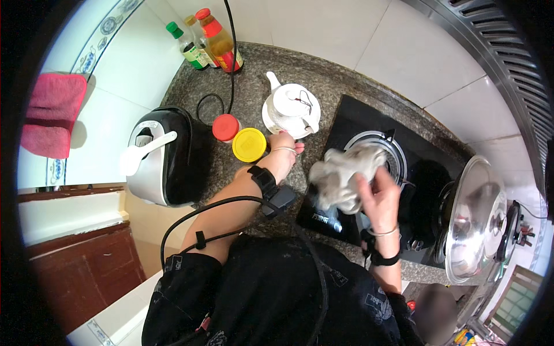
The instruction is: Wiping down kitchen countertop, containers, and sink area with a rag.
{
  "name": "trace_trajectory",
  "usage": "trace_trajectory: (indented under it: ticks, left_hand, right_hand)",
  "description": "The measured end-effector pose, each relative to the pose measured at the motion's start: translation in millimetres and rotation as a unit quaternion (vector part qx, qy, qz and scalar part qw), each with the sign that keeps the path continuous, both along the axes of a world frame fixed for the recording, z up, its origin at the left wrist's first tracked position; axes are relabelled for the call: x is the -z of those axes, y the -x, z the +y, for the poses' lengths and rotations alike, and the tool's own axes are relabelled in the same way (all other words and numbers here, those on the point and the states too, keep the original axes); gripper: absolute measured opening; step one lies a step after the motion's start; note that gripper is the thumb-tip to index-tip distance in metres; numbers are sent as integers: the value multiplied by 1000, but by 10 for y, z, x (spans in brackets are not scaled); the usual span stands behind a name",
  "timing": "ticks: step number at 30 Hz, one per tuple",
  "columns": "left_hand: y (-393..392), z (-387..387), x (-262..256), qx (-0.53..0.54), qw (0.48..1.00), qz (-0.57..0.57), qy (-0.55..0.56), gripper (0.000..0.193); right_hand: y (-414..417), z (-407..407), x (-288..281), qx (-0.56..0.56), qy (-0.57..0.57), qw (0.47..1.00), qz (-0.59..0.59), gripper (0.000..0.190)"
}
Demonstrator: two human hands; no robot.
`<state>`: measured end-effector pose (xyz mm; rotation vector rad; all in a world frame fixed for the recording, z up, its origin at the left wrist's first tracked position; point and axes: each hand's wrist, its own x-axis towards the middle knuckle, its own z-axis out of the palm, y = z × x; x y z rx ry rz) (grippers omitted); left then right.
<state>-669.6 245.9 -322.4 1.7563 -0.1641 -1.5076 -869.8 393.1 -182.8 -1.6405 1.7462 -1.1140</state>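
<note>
My right hand (381, 197) grips a crumpled grey-white cloth (346, 177) over the left part of the black gas stove (333, 125), beside the burner ring. The cloth is slightly blurred. My left hand (283, 151) is at the near edge of a white saucer (268, 119), on which a white lidded ceramic pot (292, 101) with a side handle stands. Its fingertips are partly hidden, so whether they hold the pot or saucer cannot be told. Left of that hand stand a yellow-lidded jar (249, 145) and a red-lidded jar (226, 128).
A rice cooker (151, 173) with a white rice paddle (149, 149) stands on the left. Sauce bottles (220, 43) stand at the back. A large pan with a domed metal lid (476, 220) is on the right. A black cable (233, 65) hangs down to the granite counter.
</note>
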Motion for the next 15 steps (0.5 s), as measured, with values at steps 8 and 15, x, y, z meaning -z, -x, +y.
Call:
trace_trajectory:
  ticks: [8, 15]
  left_hand:
    - [-97, 578, -929, 248, 952, 175, 48, 39]
    - [-757, 951, -1179, 505, 788, 185, 299, 30]
  right_hand:
    - [160, -1597, -86, 30, 110, 957, 268, 27]
    - [-48, -3008, 919, -45, 107, 938, 325, 26]
